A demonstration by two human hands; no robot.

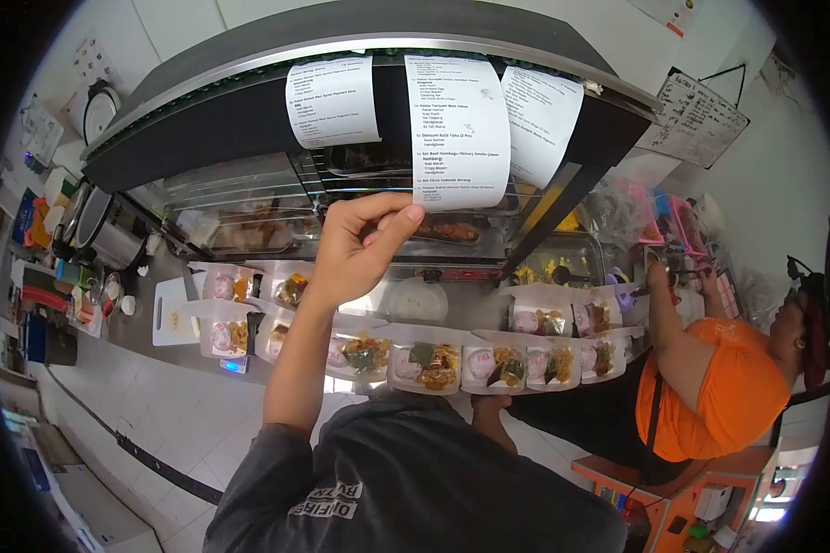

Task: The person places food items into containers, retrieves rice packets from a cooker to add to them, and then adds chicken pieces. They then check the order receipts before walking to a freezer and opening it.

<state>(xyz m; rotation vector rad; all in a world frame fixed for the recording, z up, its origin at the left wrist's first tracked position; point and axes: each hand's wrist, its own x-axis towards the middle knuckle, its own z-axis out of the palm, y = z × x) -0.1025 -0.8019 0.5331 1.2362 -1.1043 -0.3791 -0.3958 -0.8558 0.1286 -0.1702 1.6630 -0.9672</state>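
Observation:
My left hand (pixel 369 241) is raised, thumb and fingers pinched on the lower left corner of a long printed order slip (pixel 456 129). That slip hangs from the top edge of a food display warmer (pixel 249 101), between a shorter slip (pixel 334 103) and a tilted slip (pixel 542 120). Low at the counter's front edge is my right hand (pixel 492 404), close under an open white food box (pixel 494 361). Its fingers are mostly hidden, so whether it grips the box cannot be told. Several similar boxes (pixel 424 358) hold a round wrapped item printed in pink, and pieces of food.
On the right a co-worker in an orange shirt (pixel 724 387) reaches over the counter. A white cutting board (pixel 173 311) lies at left, near a large metal pot (pixel 111 226). Food trays (pixel 553 263) stand behind the boxes. A whiteboard (pixel 696 115) hangs on the wall.

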